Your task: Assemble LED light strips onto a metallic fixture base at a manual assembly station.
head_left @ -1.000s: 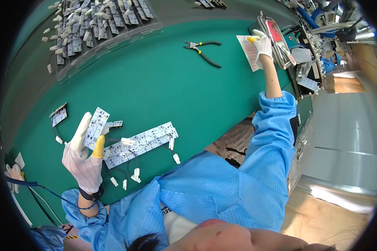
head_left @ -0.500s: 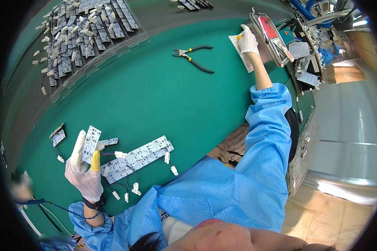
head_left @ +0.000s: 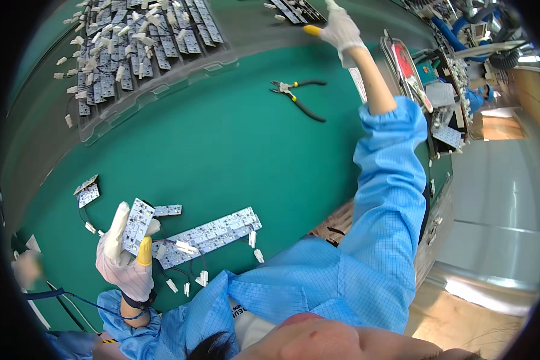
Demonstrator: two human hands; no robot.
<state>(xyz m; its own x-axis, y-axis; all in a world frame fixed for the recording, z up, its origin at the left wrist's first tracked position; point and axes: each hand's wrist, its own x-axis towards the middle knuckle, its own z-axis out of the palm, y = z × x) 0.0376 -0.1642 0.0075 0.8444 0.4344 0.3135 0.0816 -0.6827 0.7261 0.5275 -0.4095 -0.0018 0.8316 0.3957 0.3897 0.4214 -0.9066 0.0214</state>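
Observation:
My left hand [head_left: 125,258], in a white glove with yellow fingertips, is shut on a small white LED circuit board [head_left: 138,223] held upright over the green mat [head_left: 234,156]. Just right of it lies a long strip of joined LED boards [head_left: 213,234] with thin wires and white connectors [head_left: 186,247]. My right hand [head_left: 341,27], gloved the same way, is stretched far out to the grey belt [head_left: 246,42], fingers spread, next to dark boards [head_left: 297,9] at the top edge. Nothing shows in it.
Black-handled pliers [head_left: 298,97] lie on the mat below my right hand. Several small boards with connectors [head_left: 132,42] cover the grey belt at top left. Loose small boards [head_left: 88,192] lie at the left. A paper sheet [head_left: 359,84] and cluttered trays [head_left: 429,72] stand at the right.
My right hand has left the paper sheet and moved up and left onto the grey belt by the dark boards. My left hand still holds the small board in nearly the same place.

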